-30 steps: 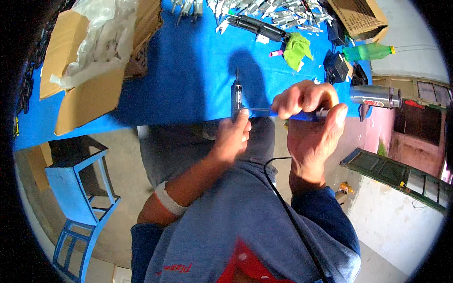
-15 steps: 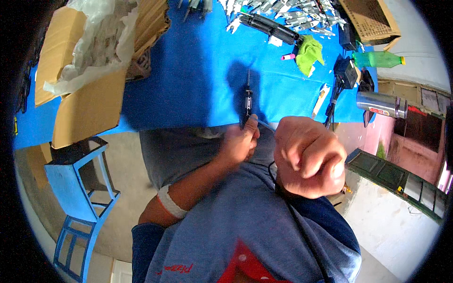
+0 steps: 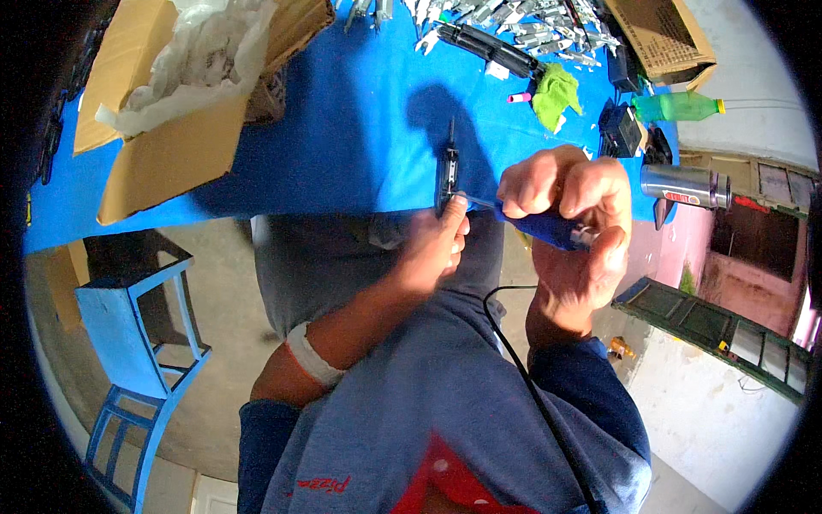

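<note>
Over the table's near edge, my left hand point(image 3: 435, 244) is closed round the lower end of a narrow black part point(image 3: 449, 171). A pale insert shows along its middle, and a thin rod points away from me at its far end. To the right, my right hand point(image 3: 582, 227) grips the dark blue handle of a screwdriver point(image 3: 548, 230), fingers curled over the top and thumb below. Its pale shaft runs left toward the black part near my left thumb. Whether the tip touches a screw is hidden by the thumb.
A blue cloth point(image 3: 342, 163) covers the table. An open cardboard box point(image 3: 175, 167) with plastic lining stands left. Many grey and white parts point(image 3: 522, 26) lie at the back, near a green rag point(image 3: 556, 96), a green bottle point(image 3: 678, 107) and a steel flask point(image 3: 683, 185). A blue chair point(image 3: 124, 334) stands lower left.
My right hand has turned over from a knuckles-up fist, uncovering the blue screwdriver handle, and moved slightly up. My left hand keeps the black part nearly in place. The view has shifted slightly.
</note>
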A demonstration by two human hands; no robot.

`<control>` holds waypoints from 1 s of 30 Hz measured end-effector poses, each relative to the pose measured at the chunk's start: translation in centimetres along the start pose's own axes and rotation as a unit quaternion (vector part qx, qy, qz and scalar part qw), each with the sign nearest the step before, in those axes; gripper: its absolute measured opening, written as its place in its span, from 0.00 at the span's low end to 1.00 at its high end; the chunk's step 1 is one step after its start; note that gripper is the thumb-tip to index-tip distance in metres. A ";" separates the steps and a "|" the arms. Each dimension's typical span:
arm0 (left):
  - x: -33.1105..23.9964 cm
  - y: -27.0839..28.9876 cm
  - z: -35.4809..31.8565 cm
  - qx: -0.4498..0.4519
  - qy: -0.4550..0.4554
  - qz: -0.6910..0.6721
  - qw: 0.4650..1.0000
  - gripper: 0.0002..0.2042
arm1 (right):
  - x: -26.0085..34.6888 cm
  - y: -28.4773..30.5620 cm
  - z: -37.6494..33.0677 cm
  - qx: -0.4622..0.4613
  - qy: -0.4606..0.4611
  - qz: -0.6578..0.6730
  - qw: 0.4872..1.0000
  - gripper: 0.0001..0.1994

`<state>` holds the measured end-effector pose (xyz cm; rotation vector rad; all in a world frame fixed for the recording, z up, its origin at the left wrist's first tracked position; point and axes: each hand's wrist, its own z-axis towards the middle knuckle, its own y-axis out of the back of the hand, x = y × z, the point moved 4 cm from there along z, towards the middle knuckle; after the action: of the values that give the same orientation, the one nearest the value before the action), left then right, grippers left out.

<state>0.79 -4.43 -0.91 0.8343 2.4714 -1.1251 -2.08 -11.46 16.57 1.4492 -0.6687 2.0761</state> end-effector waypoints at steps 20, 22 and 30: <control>-0.4 0.3 -0.6 -0.018 0.045 0.062 0.997 0.20 | -1.1 1.5 3.1 0.088 0.039 0.141 0.985 0.25; -0.3 0.3 -0.4 -0.046 0.039 0.065 0.996 0.22 | -1.2 1.3 3.3 0.158 0.033 0.166 0.973 0.24; -0.4 0.1 0.3 0.011 -0.040 0.014 0.999 0.20 | -0.5 -1.0 1.0 -0.033 0.035 0.049 0.998 0.22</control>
<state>1.12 -4.75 -0.95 0.8120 2.3797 -1.1545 -0.55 -11.41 16.51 1.3261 -0.7870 2.1464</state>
